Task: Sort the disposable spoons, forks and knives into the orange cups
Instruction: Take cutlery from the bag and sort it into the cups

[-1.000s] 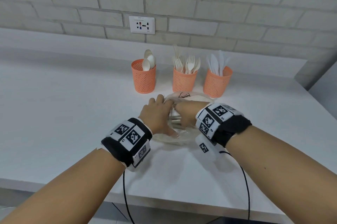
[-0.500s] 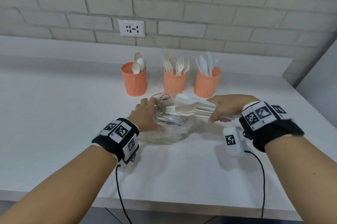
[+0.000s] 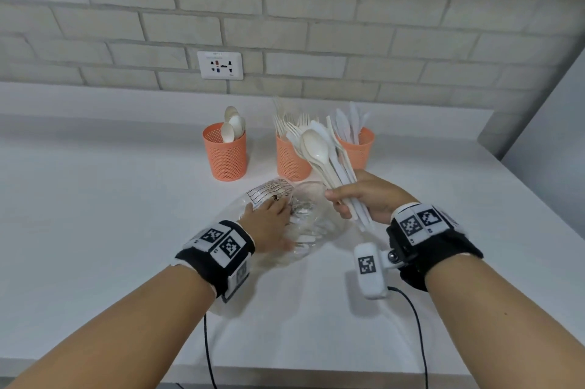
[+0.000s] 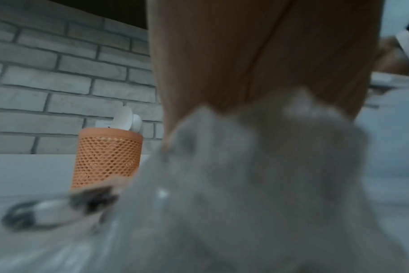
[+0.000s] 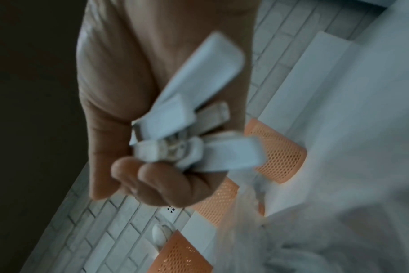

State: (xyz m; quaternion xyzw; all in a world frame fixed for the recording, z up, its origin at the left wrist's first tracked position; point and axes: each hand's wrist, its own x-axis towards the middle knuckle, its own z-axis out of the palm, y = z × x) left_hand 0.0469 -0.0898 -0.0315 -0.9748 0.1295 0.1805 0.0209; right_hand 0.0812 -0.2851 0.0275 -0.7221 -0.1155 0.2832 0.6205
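Three orange mesh cups stand in a row at the back: the spoon cup, the fork cup and the knife cup. My right hand grips a bundle of white cutlery by the handles, its heads tilted up in front of the fork and knife cups. A spoon bowl faces me. The handle ends show in the right wrist view. My left hand lies with straight fingers on a crumpled clear plastic bag on the counter. The spoon cup shows past my left fingers.
The white counter runs to a raised ledge and a brick wall with a socket plate. A grey wall closes the right side. Cables hang from both wrists over the counter's front edge.
My right hand has pulled the cutlery bundle out of the bag, swung right and tipped it upright. The left hand stays on the bag, which has flattened.
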